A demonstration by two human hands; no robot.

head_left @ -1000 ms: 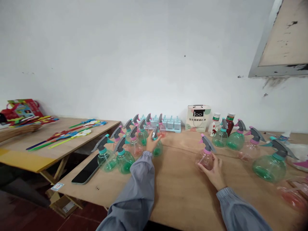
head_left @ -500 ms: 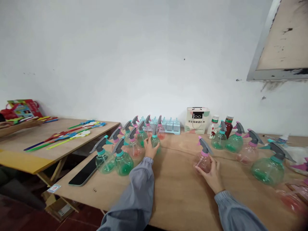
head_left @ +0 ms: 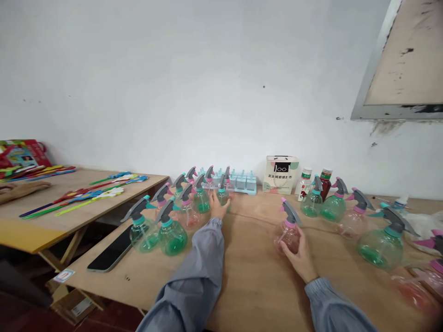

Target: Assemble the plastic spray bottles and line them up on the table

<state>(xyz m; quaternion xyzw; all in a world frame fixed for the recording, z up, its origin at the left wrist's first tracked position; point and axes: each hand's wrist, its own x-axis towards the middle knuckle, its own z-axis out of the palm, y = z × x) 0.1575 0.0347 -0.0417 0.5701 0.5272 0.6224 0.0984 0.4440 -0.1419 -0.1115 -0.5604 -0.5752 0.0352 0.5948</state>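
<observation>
My left hand is closed round a green spray bottle at the right edge of the left group of bottles. My right hand grips a pink spray bottle that stands upright on the wooden table. Near my left sleeve are a green bottle with a teal collar and a clear-green one. Pink bottles, one of them in the middle, stand among the green ones.
A phone lies at the left edge. Behind are a light blue mould tray, a paper bag and two capped bottles. Several spray bottles stand right. On the left table lie coloured sticks and another person's hand.
The camera view has shifted slightly. My left hand has moved a little farther back with the green bottle. My right hand still grips the pink bottle. The other person's hand has drawn back left.
</observation>
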